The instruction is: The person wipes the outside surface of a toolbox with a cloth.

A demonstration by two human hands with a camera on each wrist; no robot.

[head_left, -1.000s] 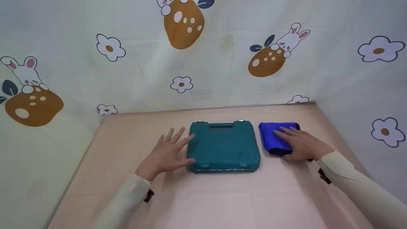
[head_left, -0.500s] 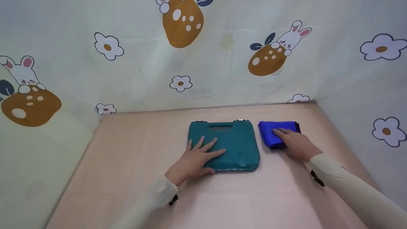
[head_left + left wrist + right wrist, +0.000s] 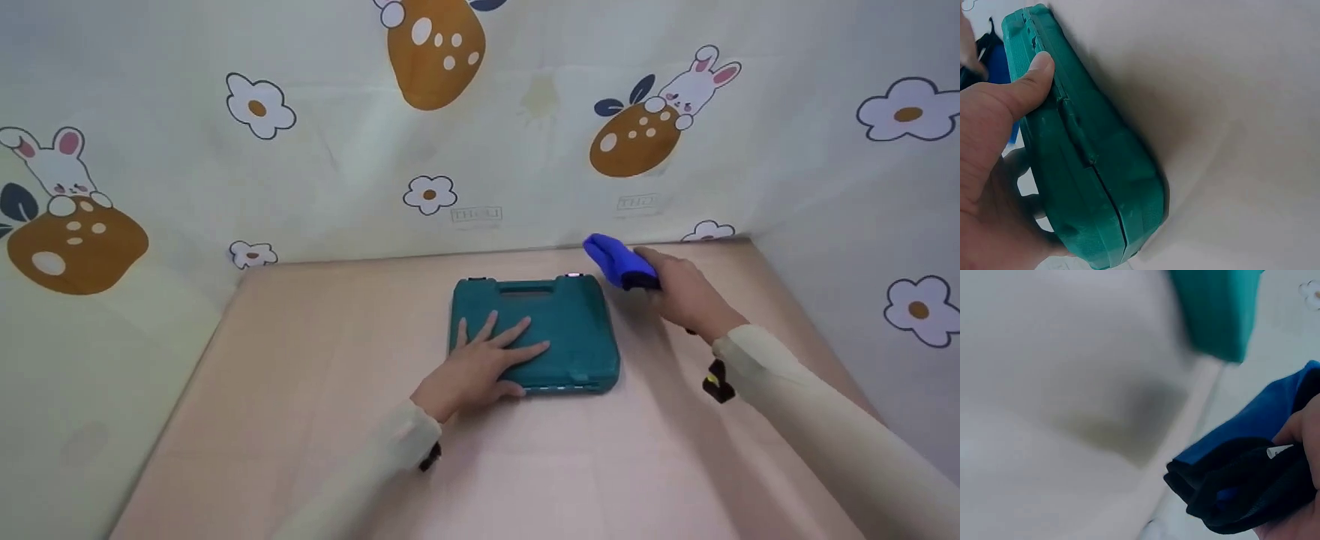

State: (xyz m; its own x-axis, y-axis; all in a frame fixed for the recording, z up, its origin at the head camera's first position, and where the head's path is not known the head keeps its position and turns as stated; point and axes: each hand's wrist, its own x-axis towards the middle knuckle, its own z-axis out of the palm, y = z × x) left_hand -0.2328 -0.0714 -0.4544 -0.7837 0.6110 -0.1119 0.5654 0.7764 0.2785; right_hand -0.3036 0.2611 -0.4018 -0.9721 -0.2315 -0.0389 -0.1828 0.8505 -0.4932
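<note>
Resting with straight, spread fingers on top of a green hard-plastic carrying case (image 3: 577, 330), the left hand (image 3: 476, 367) covers its near left part in the head view, the thumb (image 3: 511, 388) at the near edge. The case lies flat and closed on a pale pink table (image 3: 345, 352), its carry handle (image 3: 526, 285) toward the printed wall covering (image 3: 525, 157). By the case's far right corner, the right hand (image 3: 686, 292) grips a folded blue cloth (image 3: 613, 257) with dark edging, apparently raised off the table. The step in hand looks like lifting the cloth while the case is steadied. The next move seems to call for a firm hold on the folds and enough height to pass that corner. A broad stretch of tabletop runs left of the case and in front of it; behind, only a narrow strip separates it from the wall covering.

In the left wrist view, the thumb touches the case's side near its seam, and the fingers are partly hidden behind the case.

In the right wrist view, the hand pinches the bunched folds, black layers outward, a small white tag (image 3: 1279, 450) showing. A blurred case corner is near, with a gap between it and the cloth.
</note>
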